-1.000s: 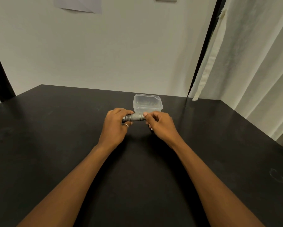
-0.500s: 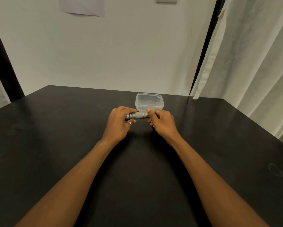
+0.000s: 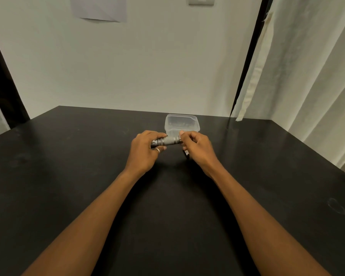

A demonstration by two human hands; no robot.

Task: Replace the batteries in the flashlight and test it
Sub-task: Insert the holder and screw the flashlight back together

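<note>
Black table [image 3: 68, 196], clear tub [image 3: 182, 124], grey flashlight [image 3: 166, 141] held crosswise between two hands.

Knurled metal, the flashlight hangs just above the table in front of the tub, its long axis running left to right and tilted slightly down at the left. The left hand [image 3: 144, 151] is closed around the dark left end; the right hand [image 3: 197, 148] pinches the right end with thumb and fingertips, so any twist there would likely turn about that axis.

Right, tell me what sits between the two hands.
In the head view, the flashlight spans the gap, its ends held by the left hand and right hand. The clear plastic tub stands just behind it.
</note>
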